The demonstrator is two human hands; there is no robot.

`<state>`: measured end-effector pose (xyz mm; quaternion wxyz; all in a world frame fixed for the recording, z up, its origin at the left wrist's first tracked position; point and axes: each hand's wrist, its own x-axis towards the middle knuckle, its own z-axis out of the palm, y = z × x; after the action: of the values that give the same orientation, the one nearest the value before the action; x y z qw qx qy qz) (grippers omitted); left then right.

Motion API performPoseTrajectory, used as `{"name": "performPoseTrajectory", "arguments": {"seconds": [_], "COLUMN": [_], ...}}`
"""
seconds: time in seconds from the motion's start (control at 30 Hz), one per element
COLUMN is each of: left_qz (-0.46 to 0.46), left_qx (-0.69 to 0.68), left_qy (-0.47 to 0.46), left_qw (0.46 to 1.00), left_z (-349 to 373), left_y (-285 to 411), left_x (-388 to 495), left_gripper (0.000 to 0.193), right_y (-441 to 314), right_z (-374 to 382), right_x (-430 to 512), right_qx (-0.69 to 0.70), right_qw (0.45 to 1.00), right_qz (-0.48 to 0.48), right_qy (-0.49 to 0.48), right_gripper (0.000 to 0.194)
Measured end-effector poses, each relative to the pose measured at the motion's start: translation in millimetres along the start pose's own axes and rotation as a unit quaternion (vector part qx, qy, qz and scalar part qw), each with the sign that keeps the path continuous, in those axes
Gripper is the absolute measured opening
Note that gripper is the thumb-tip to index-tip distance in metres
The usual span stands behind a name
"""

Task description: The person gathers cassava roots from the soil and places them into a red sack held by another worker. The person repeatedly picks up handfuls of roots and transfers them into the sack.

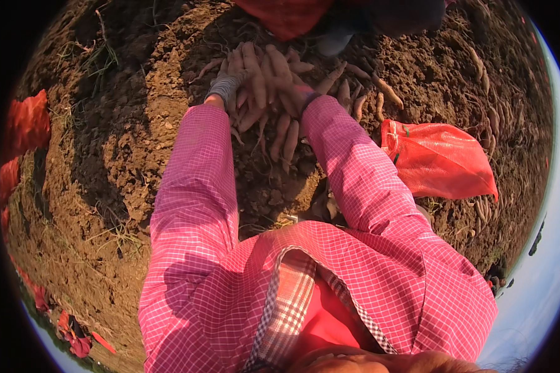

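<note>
Both arms, in pink checked sleeves, reach forward to a heap of sweet potatoes on brown soil. My left hand, in a grey striped glove, lies against the left side of the heap; its fingers are mostly hidden by the roots. At the right side of the heap my right hand is in shade and blurred, its fingers hard to make out. Several roots lie between the two hands. Nearer to me, more sweet potatoes rest on the ground between my forearms.
A red mesh sack lies right of my right arm. Loose sweet potatoes are scattered at the right. Part of a co-worker and red material show at the top. More red sacks stand at the far left.
</note>
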<state>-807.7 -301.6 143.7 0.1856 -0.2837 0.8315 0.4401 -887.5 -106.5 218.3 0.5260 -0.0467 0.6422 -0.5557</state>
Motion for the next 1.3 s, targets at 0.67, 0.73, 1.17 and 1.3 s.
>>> {"name": "performPoseTrajectory", "arguments": {"seconds": [0.67,0.73,1.17,1.3], "left_qz": [-0.1,-0.14,0.161,0.244], "left_qx": [-0.364,-0.42,-0.629,-0.657], "left_qy": [-0.1,-0.112,-0.117,-0.126], "left_qw": [0.921,0.889,0.751,0.702], "left_z": [17,13,-42,-58], "left_y": [17,31,150,189], "left_x": [-40,-53,-238,-298], "left_gripper": [0.119,0.123,0.105,0.099], "right_y": [36,36,-89,-136], "right_z": [-35,-35,9,30], "right_x": [-15,-20,-180,-255], "right_qx": [0.093,0.102,0.142,0.153], "right_qw": [0.994,0.993,0.969,0.948], "right_qz": [0.04,0.036,-0.132,-0.21], "right_qy": [-0.029,-0.046,-0.154,-0.183], "right_gripper": [0.047,0.051,0.051,0.043]}}
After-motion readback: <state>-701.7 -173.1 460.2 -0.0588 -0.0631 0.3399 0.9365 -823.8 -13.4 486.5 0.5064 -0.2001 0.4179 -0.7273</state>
